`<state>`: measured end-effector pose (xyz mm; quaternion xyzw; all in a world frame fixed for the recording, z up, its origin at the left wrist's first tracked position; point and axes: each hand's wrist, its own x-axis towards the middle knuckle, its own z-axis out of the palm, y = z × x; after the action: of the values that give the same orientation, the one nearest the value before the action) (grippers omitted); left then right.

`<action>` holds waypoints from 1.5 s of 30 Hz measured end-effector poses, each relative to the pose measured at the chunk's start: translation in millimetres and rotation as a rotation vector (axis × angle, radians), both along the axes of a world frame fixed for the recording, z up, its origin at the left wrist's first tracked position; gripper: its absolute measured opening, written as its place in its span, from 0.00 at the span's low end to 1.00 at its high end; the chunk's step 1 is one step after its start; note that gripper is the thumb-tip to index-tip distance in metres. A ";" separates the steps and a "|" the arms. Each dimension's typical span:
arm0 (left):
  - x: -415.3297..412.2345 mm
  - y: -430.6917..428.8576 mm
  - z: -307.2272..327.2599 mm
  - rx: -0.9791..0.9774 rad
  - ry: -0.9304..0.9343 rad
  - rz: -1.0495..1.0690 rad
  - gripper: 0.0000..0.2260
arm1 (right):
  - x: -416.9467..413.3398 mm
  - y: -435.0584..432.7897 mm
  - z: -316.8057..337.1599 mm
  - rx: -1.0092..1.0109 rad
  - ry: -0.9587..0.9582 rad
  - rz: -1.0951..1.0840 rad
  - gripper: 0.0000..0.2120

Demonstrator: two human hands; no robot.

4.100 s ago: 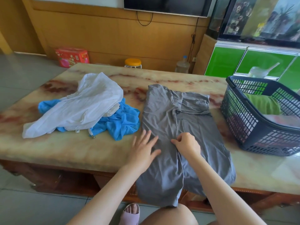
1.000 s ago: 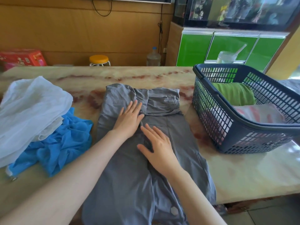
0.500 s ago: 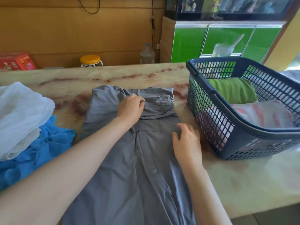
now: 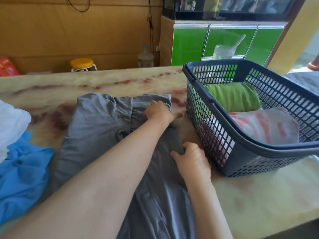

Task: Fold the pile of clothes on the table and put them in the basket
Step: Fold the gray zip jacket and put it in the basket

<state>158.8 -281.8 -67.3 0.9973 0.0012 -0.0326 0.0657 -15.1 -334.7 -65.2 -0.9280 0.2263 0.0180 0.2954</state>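
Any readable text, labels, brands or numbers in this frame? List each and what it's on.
Nothing is legible.
Red package, far left edge: print too blurred to read.
Grey garment: small dark marking beside the left hand, too small to tell if it is text.
Plastic bottle behind the table: no label can be read.

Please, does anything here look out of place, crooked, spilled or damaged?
Nothing looks spilled or damaged. The red blotches on the table look like the stone's own pattern, not stains. Only the grey garment is wrinkled near its top, where the left hand holds it.
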 end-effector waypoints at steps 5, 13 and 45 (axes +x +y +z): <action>12.1 -4.6 -5.5 0.017 0.023 0.068 0.30 | 6.0 7.4 -6.9 0.274 -0.129 0.166 0.15; 23.7 42.3 17.4 -0.362 0.046 0.087 0.15 | 14.6 54.1 -9.8 0.624 -0.140 0.367 0.25; 33.0 224.5 -1.4 -0.652 -0.276 0.171 0.13 | 4.3 185.5 -13.5 0.499 -0.117 0.709 0.25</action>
<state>191.8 -57.3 -68.7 0.9152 0.0651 0.1094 0.3823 -10.8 -149.2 -78.7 -0.8481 -0.1348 0.1200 0.4982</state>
